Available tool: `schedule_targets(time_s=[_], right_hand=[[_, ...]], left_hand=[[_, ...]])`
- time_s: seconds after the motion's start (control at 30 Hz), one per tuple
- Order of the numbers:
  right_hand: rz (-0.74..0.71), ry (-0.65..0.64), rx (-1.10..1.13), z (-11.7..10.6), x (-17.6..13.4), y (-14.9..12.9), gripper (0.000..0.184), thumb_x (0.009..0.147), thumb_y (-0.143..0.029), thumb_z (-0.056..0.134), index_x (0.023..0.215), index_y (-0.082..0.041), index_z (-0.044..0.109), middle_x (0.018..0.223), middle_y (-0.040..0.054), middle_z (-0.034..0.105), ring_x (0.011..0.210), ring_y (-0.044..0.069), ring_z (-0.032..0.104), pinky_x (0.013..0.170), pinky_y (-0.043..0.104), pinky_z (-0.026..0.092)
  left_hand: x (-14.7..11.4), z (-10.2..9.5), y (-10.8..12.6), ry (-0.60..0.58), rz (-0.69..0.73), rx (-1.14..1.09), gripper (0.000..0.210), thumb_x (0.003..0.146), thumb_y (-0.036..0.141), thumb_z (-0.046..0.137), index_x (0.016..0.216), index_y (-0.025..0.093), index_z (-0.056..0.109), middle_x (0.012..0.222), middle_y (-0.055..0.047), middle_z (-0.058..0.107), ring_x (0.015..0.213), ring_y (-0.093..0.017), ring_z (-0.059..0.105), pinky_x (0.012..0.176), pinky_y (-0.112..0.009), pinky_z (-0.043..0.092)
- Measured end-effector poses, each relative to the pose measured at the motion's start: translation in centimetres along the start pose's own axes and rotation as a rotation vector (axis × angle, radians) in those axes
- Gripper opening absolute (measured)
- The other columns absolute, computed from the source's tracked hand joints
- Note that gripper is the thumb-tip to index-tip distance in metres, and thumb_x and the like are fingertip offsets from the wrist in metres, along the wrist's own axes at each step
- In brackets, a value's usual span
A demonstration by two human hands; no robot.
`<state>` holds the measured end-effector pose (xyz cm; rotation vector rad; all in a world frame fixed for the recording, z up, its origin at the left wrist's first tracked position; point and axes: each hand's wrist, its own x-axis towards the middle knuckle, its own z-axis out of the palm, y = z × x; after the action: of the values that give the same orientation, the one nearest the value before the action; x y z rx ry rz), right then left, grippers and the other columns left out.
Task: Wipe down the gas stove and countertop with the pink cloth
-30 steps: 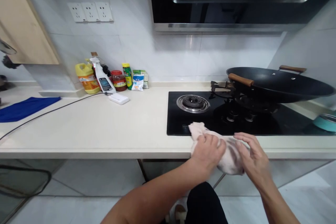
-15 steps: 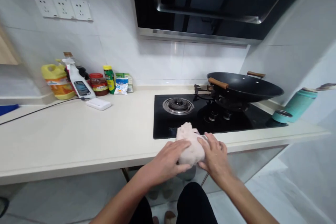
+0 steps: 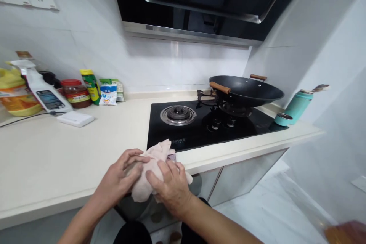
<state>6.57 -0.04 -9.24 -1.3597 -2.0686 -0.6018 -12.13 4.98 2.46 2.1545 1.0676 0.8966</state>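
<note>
Now | left hand (image 3: 117, 179), right hand (image 3: 171, 187) | both clutch cloth (image 3: 148, 177)

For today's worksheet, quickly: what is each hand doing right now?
Left hand: closed on the pink cloth at the counter edge.
Right hand: closed on the same cloth.

A black wok (image 3: 246, 90) with wooden handles sat on the right burner of the black gas hob (image 3: 211, 124) at centre frame. A teal flask (image 3: 294, 107) lay at far right. At left stood a spray bottle (image 3: 42, 90), a red-lidded jar (image 3: 76, 93), a yellow jug (image 3: 15, 95) and a white box (image 3: 76, 119).
</note>
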Motion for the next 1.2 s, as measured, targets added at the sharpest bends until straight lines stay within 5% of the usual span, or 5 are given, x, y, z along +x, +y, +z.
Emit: schedule_targets(time_s=[0.17, 0.53, 0.8, 0.97, 1.2], right_hand=[[-0.066, 0.025, 0.034, -2.0, -2.3, 5.2, 0.049, 0.09, -0.038, 0.068, 0.137, -0.039, 0.054, 0.133, 0.0068, 0.058, 0.118, 0.032, 0.055, 0.101, 0.051, 0.039], [0.279, -0.072, -0.295, -12.1, -14.5, 26.5, 0.058, 0.077, -0.026, 0.073, 0.13, -0.025, 0.048, 0.14, 0.0175, 0.055, 0.131, 0.035, 0.051, 0.114, 0.061, 0.023], [0.582, -0.235, -0.422, -17.5, -18.9, 37.8, 0.058, 0.07, -0.03, 0.066, 0.127, -0.021, 0.053, 0.142, 0.017, 0.055, 0.133, 0.035, 0.05, 0.107, 0.053, 0.039], [0.622, -0.278, -0.379, -18.6, -16.5, 37.1, 0.048, 0.07, -0.011, 0.058, 0.118, -0.015, 0.059, 0.127, 0.0171, 0.061, 0.116, 0.029, 0.058, 0.094, 0.039, 0.046], [0.425, -0.296, -0.205, -14.4, -9.9, 24.0, 0.058, 0.069, -0.002, 0.056, 0.123, -0.022, 0.062, 0.136, 0.0135, 0.06, 0.124, 0.031, 0.051, 0.096, 0.045, 0.042]], left_hand=[[1.0, -1.3, -1.0, 0.192, 0.039, 0.361, 0.039, 0.086, 0.054, 0.053, 0.107, 0.025, 0.067, 0.112, -0.009, 0.079, 0.105, -0.029, 0.074, 0.093, -0.043, 0.058], [1.2, -2.4, -4.6, 0.18, 0.075, 0.422, 0.032, 0.086, 0.052, 0.056, 0.098, 0.029, 0.075, 0.101, -0.003, 0.081, 0.092, -0.027, 0.076, 0.087, -0.038, 0.06], [0.8, -1.0, -5.8, 0.179, 0.083, 0.503, 0.034, 0.088, 0.054, 0.054, 0.101, 0.029, 0.074, 0.109, -0.004, 0.08, 0.106, -0.028, 0.072, 0.095, -0.041, 0.054], [0.6, -0.8, -5.4, 0.168, 0.069, 0.539, 0.038, 0.09, 0.056, 0.052, 0.104, 0.028, 0.073, 0.114, -0.006, 0.079, 0.111, -0.03, 0.07, 0.101, -0.045, 0.05], [0.8, -0.6, -5.2, 0.141, 0.073, 0.583, 0.038, 0.091, 0.056, 0.049, 0.103, 0.028, 0.072, 0.114, -0.005, 0.078, 0.115, -0.032, 0.068, 0.103, -0.049, 0.045]])
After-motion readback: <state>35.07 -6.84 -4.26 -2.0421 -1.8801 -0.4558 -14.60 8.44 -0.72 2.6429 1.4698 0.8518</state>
